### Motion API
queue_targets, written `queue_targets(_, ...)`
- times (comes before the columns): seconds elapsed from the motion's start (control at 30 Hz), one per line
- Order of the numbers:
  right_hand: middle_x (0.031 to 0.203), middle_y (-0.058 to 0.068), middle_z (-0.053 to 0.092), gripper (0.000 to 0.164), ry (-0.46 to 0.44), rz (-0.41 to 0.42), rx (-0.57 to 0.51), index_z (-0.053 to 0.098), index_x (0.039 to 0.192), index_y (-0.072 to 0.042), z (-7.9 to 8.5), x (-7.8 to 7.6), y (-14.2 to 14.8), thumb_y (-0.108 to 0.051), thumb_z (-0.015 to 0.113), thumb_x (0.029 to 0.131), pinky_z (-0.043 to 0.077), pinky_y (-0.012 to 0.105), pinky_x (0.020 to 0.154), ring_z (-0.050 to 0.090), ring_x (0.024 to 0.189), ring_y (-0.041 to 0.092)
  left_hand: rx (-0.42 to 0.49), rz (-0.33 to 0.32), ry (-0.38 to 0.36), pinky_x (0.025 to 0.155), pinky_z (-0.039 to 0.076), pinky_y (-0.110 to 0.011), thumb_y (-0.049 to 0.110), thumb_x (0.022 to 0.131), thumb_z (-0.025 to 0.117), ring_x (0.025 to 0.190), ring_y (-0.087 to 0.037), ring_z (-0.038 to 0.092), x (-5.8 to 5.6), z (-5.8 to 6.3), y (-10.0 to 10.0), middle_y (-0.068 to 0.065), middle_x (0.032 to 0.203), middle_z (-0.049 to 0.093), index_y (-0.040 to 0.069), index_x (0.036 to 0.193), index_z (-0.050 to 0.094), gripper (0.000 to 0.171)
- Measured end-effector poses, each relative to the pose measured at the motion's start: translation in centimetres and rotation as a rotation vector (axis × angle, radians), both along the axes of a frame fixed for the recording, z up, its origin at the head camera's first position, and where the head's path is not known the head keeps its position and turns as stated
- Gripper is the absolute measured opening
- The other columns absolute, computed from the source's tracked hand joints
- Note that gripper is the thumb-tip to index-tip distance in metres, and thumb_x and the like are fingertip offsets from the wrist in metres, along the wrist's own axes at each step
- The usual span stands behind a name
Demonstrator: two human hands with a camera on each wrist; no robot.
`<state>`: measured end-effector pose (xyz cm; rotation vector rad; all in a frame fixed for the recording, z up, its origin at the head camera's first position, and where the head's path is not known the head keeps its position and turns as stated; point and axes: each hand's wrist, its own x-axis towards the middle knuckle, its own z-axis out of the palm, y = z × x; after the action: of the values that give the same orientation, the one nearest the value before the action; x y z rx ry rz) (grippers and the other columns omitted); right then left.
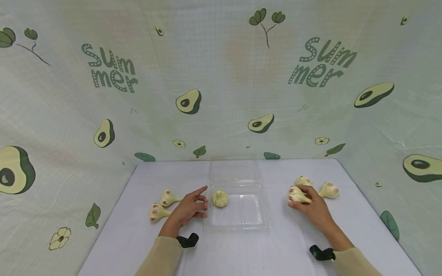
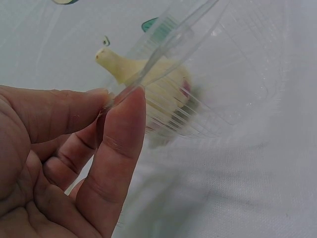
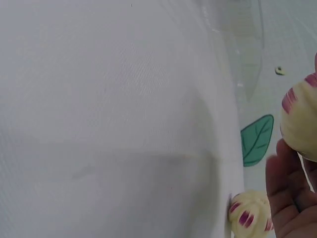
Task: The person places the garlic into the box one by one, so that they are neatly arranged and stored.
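Note:
A clear plastic clamshell container [image 1: 238, 226] lies with its lid folded back, and one garlic bulb [image 1: 220, 199] sits inside near its left wall. My left hand [image 1: 189, 209] pinches the container's left rim between thumb and fingers, as the left wrist view shows the plastic edge [image 2: 148, 67] there. Off to the right, my right hand [image 1: 315, 211] grips another garlic bulb [image 1: 297, 194] with purple streaks, seen partly at the edge of the right wrist view. Whether that bulb touches the table is hard to tell.
Two garlic bulbs, one farther [image 1: 168, 198] and one nearer [image 1: 158, 212], lie left of my left hand. Beyond my right hand are two more, a back one [image 1: 304, 181] and a right one [image 1: 329, 190]. Printed cloth [image 1: 221, 142] walls the white table at back and sides.

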<state>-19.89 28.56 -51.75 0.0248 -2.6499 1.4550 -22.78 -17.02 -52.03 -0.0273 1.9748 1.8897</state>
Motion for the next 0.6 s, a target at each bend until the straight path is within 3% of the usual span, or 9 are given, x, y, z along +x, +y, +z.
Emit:
queue_targets(0.13, 0.142, 0.016, 0.06, 0.072, 0.017, 0.0, 0.011, 0.056, 0.15, -0.012, 0.1, -0.1, -0.3, -0.03, 0.088, 0.088, 0.049, 0.014, 0.078, 0.053, 0.099, -0.004, -0.001, 0.002, -0.004, 0.067, 0.063, -0.031, -0.007, 0.098, 0.066, 0.087, -0.018, 0.061, 0.0, 0.0, 0.0, -0.01, 0.113, 0.056, 0.014, 0.167, 0.033, 0.08)
queue_targets(0.4, 0.142, 0.018, 0.054, 0.071, 0.013, -0.019, 0.015, 0.05, 0.143, -0.006, 0.5, 0.0, -1.0, -0.029, 0.088, 0.088, 0.049, 0.011, 0.08, 0.053, 0.103, 0.0, 0.005, 0.007, -0.007, 0.066, 0.062, -0.03, -0.008, 0.098, 0.065, 0.085, -0.017, 0.061, 0.2, 0.1, 0.0, -0.01, 0.112, 0.056, 0.014, 0.167, 0.033, 0.079)
queue_targets(0.6, 0.147, 0.02, 0.055, 0.061, 0.025, 0.019, 0.021, 0.054, 0.146, -0.008, 1.1, 0.0, -1.6, -0.03, 0.081, 0.096, 0.055, 0.017, 0.078, 0.063, 0.118, 0.032, 0.007, 0.009, 0.001, 0.066, 0.062, -0.03, -0.008, 0.098, 0.065, 0.085, -0.016, 0.061, 0.4, 0.3, 0.0, -0.01, 0.113, 0.056, 0.014, 0.167, 0.034, 0.078)
